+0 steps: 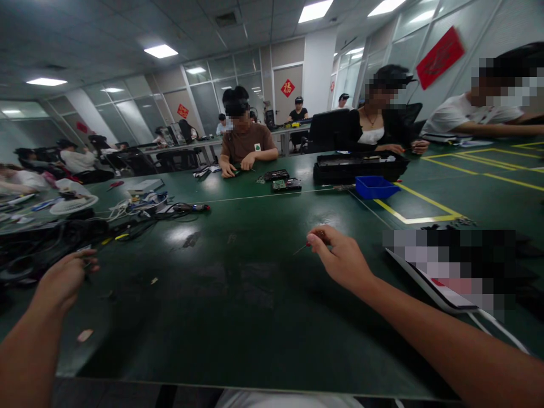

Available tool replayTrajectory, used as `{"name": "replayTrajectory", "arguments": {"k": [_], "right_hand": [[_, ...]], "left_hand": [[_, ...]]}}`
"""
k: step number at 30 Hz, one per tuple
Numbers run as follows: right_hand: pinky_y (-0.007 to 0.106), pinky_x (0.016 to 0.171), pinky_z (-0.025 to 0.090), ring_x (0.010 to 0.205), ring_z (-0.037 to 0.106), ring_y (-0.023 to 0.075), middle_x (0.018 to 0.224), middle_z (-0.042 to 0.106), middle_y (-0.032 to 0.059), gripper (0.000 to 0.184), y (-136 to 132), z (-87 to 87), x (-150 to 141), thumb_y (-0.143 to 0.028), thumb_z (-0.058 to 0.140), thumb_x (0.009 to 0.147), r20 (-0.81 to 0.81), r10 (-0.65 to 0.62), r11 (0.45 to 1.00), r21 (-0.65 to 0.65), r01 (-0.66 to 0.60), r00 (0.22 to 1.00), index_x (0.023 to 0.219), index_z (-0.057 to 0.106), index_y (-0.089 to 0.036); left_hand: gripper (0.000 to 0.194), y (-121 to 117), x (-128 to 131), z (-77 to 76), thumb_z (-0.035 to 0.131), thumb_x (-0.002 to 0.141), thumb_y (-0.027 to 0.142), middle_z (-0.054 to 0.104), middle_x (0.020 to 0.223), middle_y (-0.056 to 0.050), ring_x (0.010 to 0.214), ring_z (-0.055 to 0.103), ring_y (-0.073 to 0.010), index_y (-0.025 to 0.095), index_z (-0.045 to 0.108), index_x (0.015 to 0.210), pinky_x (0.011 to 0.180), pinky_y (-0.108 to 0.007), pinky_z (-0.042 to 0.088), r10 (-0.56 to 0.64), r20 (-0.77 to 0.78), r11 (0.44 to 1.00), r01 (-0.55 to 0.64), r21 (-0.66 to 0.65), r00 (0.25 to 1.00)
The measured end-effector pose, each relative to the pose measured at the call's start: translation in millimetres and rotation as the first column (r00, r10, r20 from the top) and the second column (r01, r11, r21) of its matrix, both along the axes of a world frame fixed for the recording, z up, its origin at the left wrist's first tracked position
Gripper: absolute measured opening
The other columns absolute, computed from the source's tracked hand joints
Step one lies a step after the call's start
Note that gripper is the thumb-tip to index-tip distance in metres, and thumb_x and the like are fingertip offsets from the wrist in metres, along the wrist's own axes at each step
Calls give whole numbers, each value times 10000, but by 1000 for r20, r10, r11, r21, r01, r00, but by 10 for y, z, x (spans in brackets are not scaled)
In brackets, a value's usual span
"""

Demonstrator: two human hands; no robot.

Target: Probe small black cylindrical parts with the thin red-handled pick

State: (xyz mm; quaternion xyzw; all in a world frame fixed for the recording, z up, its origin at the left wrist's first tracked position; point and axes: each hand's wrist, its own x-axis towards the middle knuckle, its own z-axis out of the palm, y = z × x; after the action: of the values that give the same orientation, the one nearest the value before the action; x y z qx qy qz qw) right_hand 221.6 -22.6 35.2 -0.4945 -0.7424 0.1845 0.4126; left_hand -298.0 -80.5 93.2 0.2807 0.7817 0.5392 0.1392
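Pinching a thin tool (301, 249) between thumb and fingers of the right hand (342, 258), angled down over the glossy green table (191, 323); holding the left hand (63, 280) near dark cables (63, 238), fingers curled, too blurred to tell about any grip. Looking across to a blue bin (374, 187) beside a black tray (361, 173), yellow lines (437, 217) on the surface, and a person (249, 141) in brown opposite. Beyond, seeing glass panels (221, 71), red signs (288, 88) and bright ceiling lights (160, 51).
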Motion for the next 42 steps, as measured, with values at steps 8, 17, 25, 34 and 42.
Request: {"name": "replayTrajectory", "arguments": {"k": [8, 17, 25, 34, 42], "right_hand": [[316, 632, 471, 697, 657, 196, 765, 687, 25, 258, 5, -28, 12, -402, 465, 981, -48, -22, 1000, -6, 22, 999, 1063, 620, -213], [299, 617, 448, 665, 648, 183, 744, 700, 22, 263, 2, 21, 26, -415, 513, 954, -12, 3, 1000, 8, -3, 1000, 918, 673, -209], [298, 584, 429, 624, 620, 174, 703, 678, 14, 279, -25, 16, 33, -425, 525, 951, -100, -20, 998, 50, 25, 995, 840, 657, -205], [340, 719, 560, 776, 712, 196, 848, 737, 43, 236, -29, -64, 7, -417, 560, 949, -407, 73, 997, 20, -71, 910, 1022, 655, -214], [368, 761, 568, 848, 732, 217, 908, 752, 60, 252, -21, -118, 1, -428, 540, 967, -321, 67, 998, 42, -56, 945, 1069, 636, -219]], "left_hand": [[363, 616, 1154, -231, 551, 698, 179, 612, 804, -41, 733, 554, -190, 136, 649, 1045, 657, -281, 402, -503, -39, 863, 504, 45, 864], [358, 735, 2800, -313, 429, 851, 231, 595, 943, -43, 818, 560, -170, 174, 562, 1178, 806, -295, 423, -868, 35, 495, 869, -5, 495], [373, 714, 3202, -654, 473, 797, 167, 573, 1043, -44, 979, 541, -198, 202, 547, 1161, 888, -321, 416, -950, 54, 309, 951, 12, 308], [274, 721, 3067, -882, 621, 836, 117, 619, 1127, -41, 1064, 569, -205, 211, 612, 1093, 984, -348, 438, -893, -279, 381, 923, -52, 353], [367, 701, 3074, -828, 701, 815, 107, 658, 1159, -20, 1110, 593, -200, 236, 640, 1153, 1006, -341, 441, -895, -277, 369, 929, -23, 348]]}}
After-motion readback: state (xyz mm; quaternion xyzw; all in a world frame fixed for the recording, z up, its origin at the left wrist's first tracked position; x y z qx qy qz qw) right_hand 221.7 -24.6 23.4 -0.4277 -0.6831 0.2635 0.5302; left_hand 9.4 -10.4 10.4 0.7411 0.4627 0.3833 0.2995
